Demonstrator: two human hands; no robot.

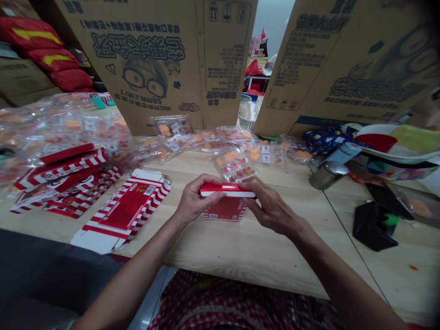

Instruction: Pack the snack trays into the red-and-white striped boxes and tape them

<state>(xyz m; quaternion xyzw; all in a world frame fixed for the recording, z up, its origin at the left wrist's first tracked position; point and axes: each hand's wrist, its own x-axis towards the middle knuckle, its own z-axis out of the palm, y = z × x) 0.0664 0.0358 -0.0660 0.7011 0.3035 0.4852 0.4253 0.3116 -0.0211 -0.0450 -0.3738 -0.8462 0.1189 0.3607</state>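
Red and white, the small carton [227, 201] stands at the centre of the frame on the wooden table [240, 256], pinched from both sides: the left hand [194, 201] clamps its left end with thumb along the top flap, and the right hand [270, 208] closes on its right end. Just left of them lies a flattened striped carton blank [125, 211], with a stack of more flat blanks [65, 178] at the left edge. Clear packets of orange pieces [235, 165] spread across the table behind the hands, below two big cardboard boxes [161, 59]. A metal flask [328, 174] lies at right.
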